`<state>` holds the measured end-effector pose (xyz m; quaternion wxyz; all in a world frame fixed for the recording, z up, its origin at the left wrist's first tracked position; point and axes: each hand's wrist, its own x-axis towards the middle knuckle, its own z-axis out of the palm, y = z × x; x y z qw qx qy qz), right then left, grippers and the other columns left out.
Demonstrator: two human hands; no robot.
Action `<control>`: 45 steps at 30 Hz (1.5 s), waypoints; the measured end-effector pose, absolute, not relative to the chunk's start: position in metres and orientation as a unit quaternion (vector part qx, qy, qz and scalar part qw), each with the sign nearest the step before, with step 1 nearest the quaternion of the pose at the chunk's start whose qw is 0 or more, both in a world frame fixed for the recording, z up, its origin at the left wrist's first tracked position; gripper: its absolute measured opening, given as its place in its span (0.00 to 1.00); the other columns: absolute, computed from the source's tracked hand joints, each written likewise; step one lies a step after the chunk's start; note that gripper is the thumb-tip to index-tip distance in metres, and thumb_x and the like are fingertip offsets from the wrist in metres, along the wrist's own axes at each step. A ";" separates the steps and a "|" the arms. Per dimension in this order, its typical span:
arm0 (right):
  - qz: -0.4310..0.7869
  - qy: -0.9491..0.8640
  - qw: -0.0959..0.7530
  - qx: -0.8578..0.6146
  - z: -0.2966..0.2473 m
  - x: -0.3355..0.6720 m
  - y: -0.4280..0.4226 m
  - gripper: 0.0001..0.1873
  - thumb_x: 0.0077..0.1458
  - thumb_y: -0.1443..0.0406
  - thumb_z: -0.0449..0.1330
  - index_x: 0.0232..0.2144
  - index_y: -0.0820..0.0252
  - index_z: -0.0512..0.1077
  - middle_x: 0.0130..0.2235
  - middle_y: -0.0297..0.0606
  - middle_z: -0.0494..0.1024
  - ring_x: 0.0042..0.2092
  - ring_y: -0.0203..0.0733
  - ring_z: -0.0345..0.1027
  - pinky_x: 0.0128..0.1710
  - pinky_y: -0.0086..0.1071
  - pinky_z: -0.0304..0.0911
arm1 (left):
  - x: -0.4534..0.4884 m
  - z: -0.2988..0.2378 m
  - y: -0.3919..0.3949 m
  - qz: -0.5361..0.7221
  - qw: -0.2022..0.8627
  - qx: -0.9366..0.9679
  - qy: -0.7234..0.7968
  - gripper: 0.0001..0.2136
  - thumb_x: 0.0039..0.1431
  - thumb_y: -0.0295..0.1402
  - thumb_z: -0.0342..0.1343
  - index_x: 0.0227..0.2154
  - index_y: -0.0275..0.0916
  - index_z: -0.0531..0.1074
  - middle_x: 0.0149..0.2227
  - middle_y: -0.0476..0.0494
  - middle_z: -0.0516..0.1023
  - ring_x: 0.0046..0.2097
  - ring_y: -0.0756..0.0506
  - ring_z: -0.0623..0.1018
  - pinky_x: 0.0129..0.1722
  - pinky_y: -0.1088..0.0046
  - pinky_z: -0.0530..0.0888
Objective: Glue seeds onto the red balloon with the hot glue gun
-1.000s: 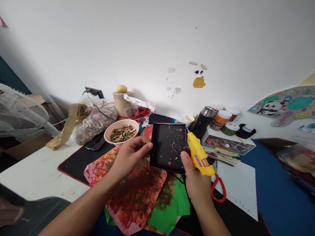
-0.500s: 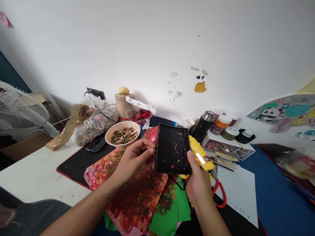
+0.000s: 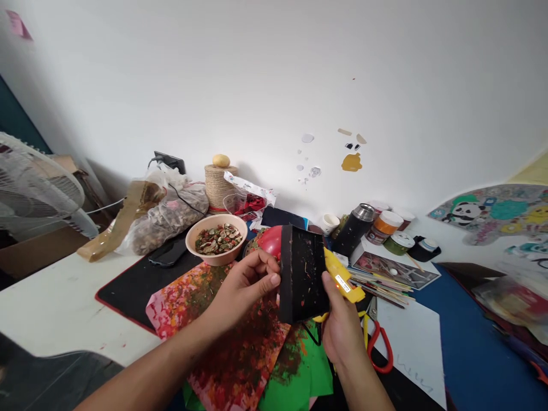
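A shallow black tray [image 3: 302, 274], its inside scattered with pale and reddish specks, is held tilted in the air above the surface [image 3: 47, 302], between the two hands. The right hand [image 3: 345, 328] grips it by the right edge, thumb on the rim and the other fingers hidden behind. The left hand [image 3: 246, 282] is at the opposite edge with thumb and forefinger brought close together; whether they touch the tray or pinch something small cannot be told. The tray looks light and thin-walled, like card or thin plastic, so it would probably flex under a hard squeeze and is best taken by its side walls or corners. The specks could be loose, and a steep tilt might spill them. Just past its right edge shows a yellow glue gun [image 3: 342, 274]; whether the hidden fingers also hold that cannot be seen. A red rounded object [image 3: 272, 242] sits close behind the left edge, and the shell-filled bowl [image 3: 192, 245] stands beyond the left hand. Red-handled scissors [image 3: 381, 348] lie near the right wrist, with the black flask [image 3: 353, 228] and thin sticks [image 3: 385, 288] farther back. The freest room is toward the wearer, over the painted paper [image 3: 235, 331].
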<state>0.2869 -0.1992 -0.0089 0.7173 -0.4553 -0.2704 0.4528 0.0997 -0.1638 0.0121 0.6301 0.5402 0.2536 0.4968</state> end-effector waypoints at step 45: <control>0.369 -0.446 0.633 -0.515 -0.023 0.295 -0.201 0.24 0.60 0.43 0.71 0.39 0.57 0.86 0.39 0.44 0.88 0.55 0.61 0.79 0.54 0.46 0.77 | 0.082 0.002 -0.142 0.448 0.416 0.656 0.443 0.27 0.64 0.57 0.59 0.50 0.37 0.84 0.49 0.36 0.88 0.53 0.32 0.83 0.51 0.63 0.81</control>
